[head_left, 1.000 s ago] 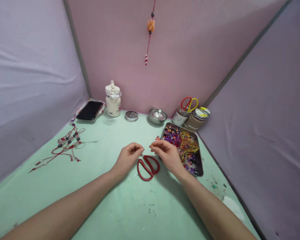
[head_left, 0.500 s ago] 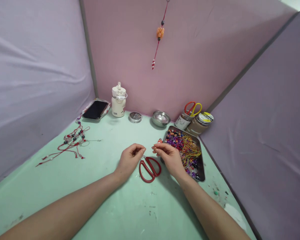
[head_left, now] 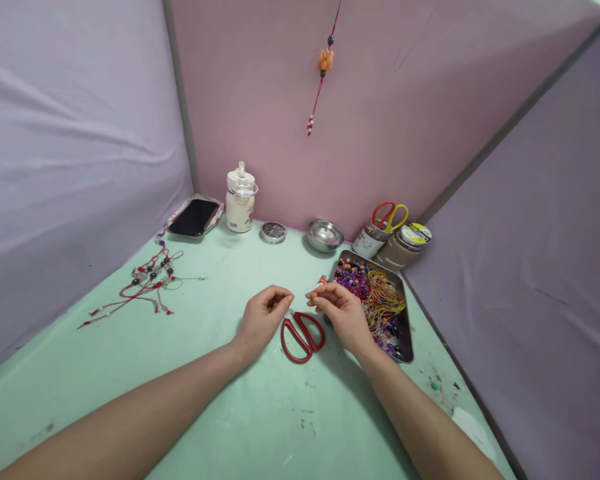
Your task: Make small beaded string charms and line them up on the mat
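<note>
Only the view has drifted, with the right hand (head_left: pixel 347 315) pinching what looks like an orange bead (head_left: pixel 315 294) near the left hand (head_left: pixel 261 317), fingertips together, contents unclear: bead-handling, seemingly, now needing steady alignment!

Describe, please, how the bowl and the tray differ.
The bowl is round, the tray rectangular. The tray is larger than the bowl. The tray lies close to the right hand; the bowl sits farther back, by the pink wall. Both rest on the green table.
</note>
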The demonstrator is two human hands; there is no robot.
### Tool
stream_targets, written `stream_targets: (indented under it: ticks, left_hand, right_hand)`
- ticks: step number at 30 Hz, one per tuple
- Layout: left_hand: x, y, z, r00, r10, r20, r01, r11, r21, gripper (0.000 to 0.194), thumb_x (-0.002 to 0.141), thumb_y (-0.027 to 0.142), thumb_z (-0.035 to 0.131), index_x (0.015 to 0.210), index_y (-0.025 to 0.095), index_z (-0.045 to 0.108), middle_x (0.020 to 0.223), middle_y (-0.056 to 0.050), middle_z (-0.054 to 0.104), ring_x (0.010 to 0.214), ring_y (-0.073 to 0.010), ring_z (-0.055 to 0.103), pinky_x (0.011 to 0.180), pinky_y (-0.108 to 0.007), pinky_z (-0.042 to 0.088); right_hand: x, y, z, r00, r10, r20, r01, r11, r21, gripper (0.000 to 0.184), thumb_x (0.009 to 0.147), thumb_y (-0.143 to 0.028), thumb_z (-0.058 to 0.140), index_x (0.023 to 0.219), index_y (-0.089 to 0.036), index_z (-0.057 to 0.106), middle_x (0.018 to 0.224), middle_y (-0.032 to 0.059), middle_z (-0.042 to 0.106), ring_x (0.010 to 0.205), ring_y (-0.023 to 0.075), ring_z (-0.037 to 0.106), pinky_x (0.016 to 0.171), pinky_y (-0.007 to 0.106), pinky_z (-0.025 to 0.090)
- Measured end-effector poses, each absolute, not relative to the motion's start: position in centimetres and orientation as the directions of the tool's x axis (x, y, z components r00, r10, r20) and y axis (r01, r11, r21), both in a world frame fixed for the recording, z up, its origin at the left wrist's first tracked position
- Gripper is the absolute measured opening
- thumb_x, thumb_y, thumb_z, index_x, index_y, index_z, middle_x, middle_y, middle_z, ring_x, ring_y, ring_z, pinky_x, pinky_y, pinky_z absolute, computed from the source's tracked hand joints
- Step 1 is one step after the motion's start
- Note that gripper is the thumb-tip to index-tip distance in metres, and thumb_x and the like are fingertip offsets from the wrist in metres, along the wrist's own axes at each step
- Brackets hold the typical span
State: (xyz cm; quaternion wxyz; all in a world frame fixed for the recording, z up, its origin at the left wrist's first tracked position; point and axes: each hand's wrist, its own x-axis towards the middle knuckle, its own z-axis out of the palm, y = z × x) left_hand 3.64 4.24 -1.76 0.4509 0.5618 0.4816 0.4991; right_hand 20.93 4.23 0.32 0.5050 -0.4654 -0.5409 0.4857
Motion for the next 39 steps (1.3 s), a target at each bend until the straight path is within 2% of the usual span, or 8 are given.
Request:
stream_targets:
  ticks: [16,26,33,39]
  left_hand:
    - [3.7,3.9,-1.6,0.035,0.984,0.177,0.087,-0.179,0.98,0.014,0.081,0.031,0.058,0.078,0.018,0.063,0.075,-0.001,0.063,0.069,-0.0133,0.054,0.065,-0.025,0.043]
    - [3.7,4.0,-1.8,0.045,0.985,0.167,0.107,-0.171,0.979,0.016,0.081,0.033,0.056,0.079,0.018,0.063,0.074,0.0,0.062,0.067,-0.0134,0.052,0.063,-0.025,0.042]
    - [3.7,4.0,-1.8,0.042,0.985,0.167,0.113,-0.171,0.979,0.016,0.081,0.033,0.056,0.079,0.018,0.063,0.074,-0.001,0.063,0.067,-0.0138,0.053,0.063,-0.025,0.042]
    - [3.7,3.9,-1.6,0.042,0.986,0.164,0.122,-0.168,0.978,0.015,0.081,0.032,0.056,0.078,0.018,0.063,0.074,-0.001,0.063,0.067,-0.0136,0.053,0.063,-0.025,0.042]
  right_hand:
    - [20.7,4.0,0.5,-0.031,0.996,0.083,0.003,0.084,-0.997,0.013,0.069,-0.026,0.074,0.076,-0.02,0.064,0.075,0.0011,0.07,0.068,0.014,0.061,0.067,0.028,0.047]
    - [21.5,4.5,-0.4,-0.051,0.993,0.102,-0.028,0.101,-0.995,0.018,0.075,-0.033,0.07,0.088,-0.021,0.068,0.087,0.0053,0.072,0.075,0.0172,0.066,0.069,0.031,0.049]
    - [21.5,4.5,-0.3,-0.034,0.996,0.082,-0.012,0.082,-0.997,0.025,0.072,-0.035,0.073,0.093,-0.022,0.07,0.09,0.0059,0.072,0.078,0.0185,0.066,0.074,0.034,0.051]
    - [21.5,4.5,-0.3,-0.028,0.996,0.08,-0.012,0.079,-0.997,0.021,0.07,-0.031,0.075,0.09,-0.024,0.071,0.087,0.0033,0.072,0.081,0.0171,0.064,0.078,0.033,0.049]
